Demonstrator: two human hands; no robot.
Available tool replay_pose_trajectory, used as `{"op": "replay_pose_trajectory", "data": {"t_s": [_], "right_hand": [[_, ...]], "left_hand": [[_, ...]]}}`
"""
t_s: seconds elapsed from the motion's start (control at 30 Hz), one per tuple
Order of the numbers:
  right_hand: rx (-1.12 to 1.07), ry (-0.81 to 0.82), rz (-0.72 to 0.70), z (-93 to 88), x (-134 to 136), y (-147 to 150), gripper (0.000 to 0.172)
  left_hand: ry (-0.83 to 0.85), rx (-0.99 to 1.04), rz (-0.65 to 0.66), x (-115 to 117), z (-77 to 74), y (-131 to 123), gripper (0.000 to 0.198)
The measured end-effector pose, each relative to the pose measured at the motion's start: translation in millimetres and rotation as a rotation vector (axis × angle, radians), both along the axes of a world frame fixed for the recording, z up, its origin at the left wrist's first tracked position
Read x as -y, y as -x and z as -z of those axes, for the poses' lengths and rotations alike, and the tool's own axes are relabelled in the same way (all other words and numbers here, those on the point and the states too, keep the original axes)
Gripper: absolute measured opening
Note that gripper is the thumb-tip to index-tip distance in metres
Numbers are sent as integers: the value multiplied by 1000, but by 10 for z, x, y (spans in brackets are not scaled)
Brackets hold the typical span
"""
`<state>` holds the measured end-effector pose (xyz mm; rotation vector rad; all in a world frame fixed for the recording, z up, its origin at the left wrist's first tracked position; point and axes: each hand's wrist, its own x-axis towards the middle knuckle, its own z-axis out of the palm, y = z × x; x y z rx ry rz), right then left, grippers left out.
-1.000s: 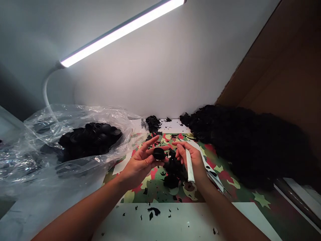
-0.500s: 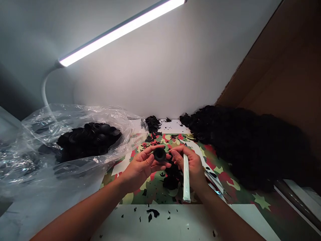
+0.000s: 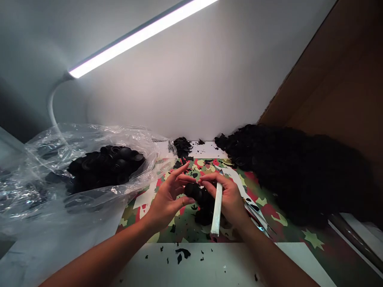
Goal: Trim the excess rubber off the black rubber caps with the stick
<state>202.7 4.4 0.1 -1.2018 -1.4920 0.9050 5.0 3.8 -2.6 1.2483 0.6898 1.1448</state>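
Note:
My left hand (image 3: 167,197) holds a round black rubber piece (image 3: 191,191) between thumb and fingers, its index finger raised. My right hand (image 3: 229,195) grips a slim tool with a flat white handle (image 3: 217,209), pointing back toward me; its working end is hidden at the fingertips. Those fingertips meet the rubber piece at its upper right. Below both hands a dark heap of black pieces (image 3: 204,217) lies on the camouflage-patterned mat (image 3: 161,235).
On the left, an open clear plastic bag (image 3: 89,199) holds black round parts (image 3: 110,165). A large black pile (image 3: 299,171) fills the right side. Scissors (image 3: 259,223) lie beside my right wrist. Black scraps (image 3: 183,252) dot the white surface. A lit lamp (image 3: 143,40) hangs above.
The rubber piece has turned, so its open ring face no longer points at me. My left fingers have spread and lifted, and the white handle's near end has swung left.

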Motion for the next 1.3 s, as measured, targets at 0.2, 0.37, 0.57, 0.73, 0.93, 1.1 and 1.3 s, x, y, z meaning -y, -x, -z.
{"op": "replay_pose_trajectory", "data": {"t_s": [0.2, 0.37, 0.57, 0.73, 0.93, 1.1, 1.3], "right_hand": [[254, 35, -23, 23, -212, -293, 30], [411, -19, -183, 6, -254, -407, 20], [683, -173, -187, 162, -234, -329, 35], [632, -214, -157, 116, -206, -284, 25], [427, -181, -101, -9, -133, -193, 32], [63, -73, -122, 21, -128, -116, 45], [-98, -1, -10, 0, -53, -34, 53]], "left_hand": [[-339, -358, -195, 75, -141, 22, 60], [-853, -954, -754, -50, -681, 576, 32], [-764, -1360, -1125, -257, -923, 1144, 25], [-750, -774, -569, -3, -620, 455, 18], [2, -280, -40, -95, -33, -95, 40], [240, -12, -123, -167, 128, -27, 54], [183, -45, -156, -130, 117, 6, 55]]}}
